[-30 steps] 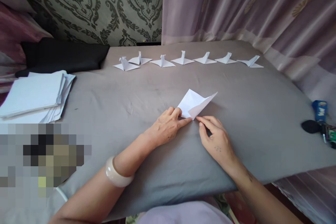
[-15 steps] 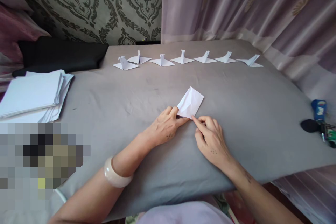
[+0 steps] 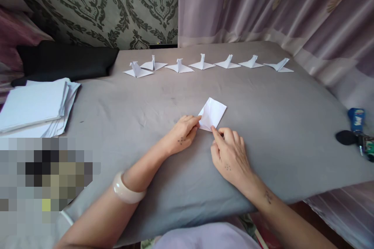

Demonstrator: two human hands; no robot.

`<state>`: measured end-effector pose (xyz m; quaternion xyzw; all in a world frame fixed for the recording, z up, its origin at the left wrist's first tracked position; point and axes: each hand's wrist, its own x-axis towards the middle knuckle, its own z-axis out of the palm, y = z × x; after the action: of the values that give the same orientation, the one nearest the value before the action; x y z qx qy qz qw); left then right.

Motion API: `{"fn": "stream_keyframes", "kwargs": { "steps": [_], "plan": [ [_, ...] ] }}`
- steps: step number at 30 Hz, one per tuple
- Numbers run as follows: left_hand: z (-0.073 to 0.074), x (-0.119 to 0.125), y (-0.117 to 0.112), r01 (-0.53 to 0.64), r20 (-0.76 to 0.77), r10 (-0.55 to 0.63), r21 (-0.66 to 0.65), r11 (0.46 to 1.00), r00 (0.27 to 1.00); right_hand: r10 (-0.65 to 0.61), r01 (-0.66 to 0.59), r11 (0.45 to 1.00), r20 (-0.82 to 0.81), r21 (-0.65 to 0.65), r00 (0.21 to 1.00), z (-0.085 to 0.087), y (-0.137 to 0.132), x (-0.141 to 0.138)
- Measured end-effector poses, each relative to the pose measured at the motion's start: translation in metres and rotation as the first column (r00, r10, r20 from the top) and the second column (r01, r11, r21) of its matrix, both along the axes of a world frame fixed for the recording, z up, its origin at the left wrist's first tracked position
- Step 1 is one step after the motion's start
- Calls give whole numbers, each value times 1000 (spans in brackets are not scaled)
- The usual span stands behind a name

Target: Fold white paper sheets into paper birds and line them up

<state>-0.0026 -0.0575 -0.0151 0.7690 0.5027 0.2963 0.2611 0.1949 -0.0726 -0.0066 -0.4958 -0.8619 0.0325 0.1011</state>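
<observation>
A folded white paper (image 3: 212, 112), diamond-shaped with crease lines, lies on the grey cloth in front of me. My left hand (image 3: 184, 131) is closed on its left corner, the index finger over the paper and the thumb tucked low. At the near corner, my right hand (image 3: 229, 151) pins the paper with the index fingertip. The other fingers of that hand are bent, and its thumb is partly hidden. A pale bangle (image 3: 128, 190) circles my left forearm.
Several folded paper birds (image 3: 202, 63) stand in a row along the table's far side. A stack of white paper (image 3: 33, 103) lies at left, near a black cover (image 3: 66, 61). At the right edge are a blue packet (image 3: 356, 118) and a dark round object (image 3: 345, 137).
My left hand has shifted slightly left, its thumb drawn out from the paper's near edge. The paper's raised middle fold now looks flatter. My right index finger stays at the near corner.
</observation>
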Motion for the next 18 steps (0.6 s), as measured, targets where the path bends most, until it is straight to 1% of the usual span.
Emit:
{"fn": "stream_keyframes", "kwargs": {
  "steps": [2,5,8,10,13,18],
  "plan": [
    [-2,-1,-1,-38,72,39,-14,999,997,5,-5,1000,30,4,1000,2,0,-3],
    [-2,-4,-3,-70,119,78,-72,995,990,-6,4,1000,69,19,998,4,-3,-7],
    [3,-6,-3,-70,147,94,-161,984,985,-5,3,1000,89,27,996,4,-5,-9],
    [9,-6,-2,-68,178,113,-242,968,977,0,-3,999,93,32,996,4,-6,-10],
    [14,-4,2,-100,228,186,-346,933,956,5,-9,999,95,44,995,2,-6,-10],
    [11,1,7,-171,266,282,-374,912,922,6,-12,997,81,74,997,1,-6,-10]
  ]
}}
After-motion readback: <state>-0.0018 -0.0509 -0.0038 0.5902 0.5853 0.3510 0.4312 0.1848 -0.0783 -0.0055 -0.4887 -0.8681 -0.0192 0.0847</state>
